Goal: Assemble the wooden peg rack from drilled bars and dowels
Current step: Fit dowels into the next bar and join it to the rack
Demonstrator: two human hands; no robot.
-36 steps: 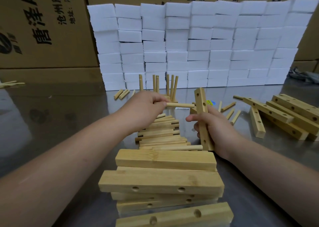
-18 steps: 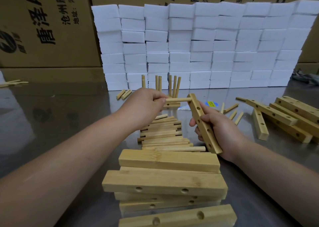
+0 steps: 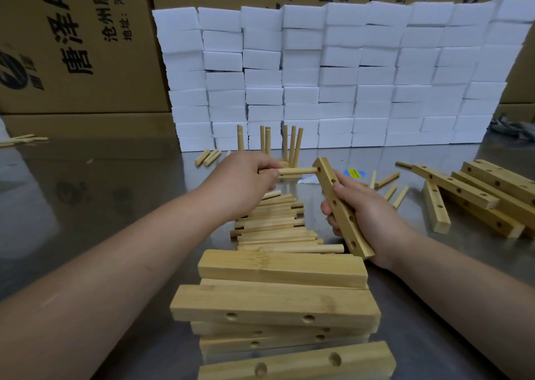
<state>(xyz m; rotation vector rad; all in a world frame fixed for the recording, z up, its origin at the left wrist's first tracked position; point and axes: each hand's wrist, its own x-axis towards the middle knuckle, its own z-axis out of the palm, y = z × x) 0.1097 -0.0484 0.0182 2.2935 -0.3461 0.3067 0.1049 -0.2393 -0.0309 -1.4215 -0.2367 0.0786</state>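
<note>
My right hand (image 3: 367, 212) grips a drilled wooden bar (image 3: 341, 206) that slants from upper left to lower right, its holes facing left. My left hand (image 3: 246, 180) pinches a short dowel (image 3: 298, 171) held level, its right tip touching the bar's top hole. Below the hands lies a pile of loose dowels (image 3: 275, 226). Nearer to me is a stack of thick drilled bars (image 3: 278, 301). Behind the hands a partly built rack (image 3: 269, 141) has several dowels standing upright.
More drilled bars (image 3: 474, 194) lie at the right on the shiny metal table (image 3: 101, 194), with loose dowels (image 3: 390, 188) beside them and others (image 3: 207, 157) near a wall of white foam blocks (image 3: 333, 76). Cardboard boxes (image 3: 72, 47) stand behind.
The bar in my right hand has tilted from nearly upright to slanted. The dowel in my left hand has closed on the bar's top hole and now touches it.
</note>
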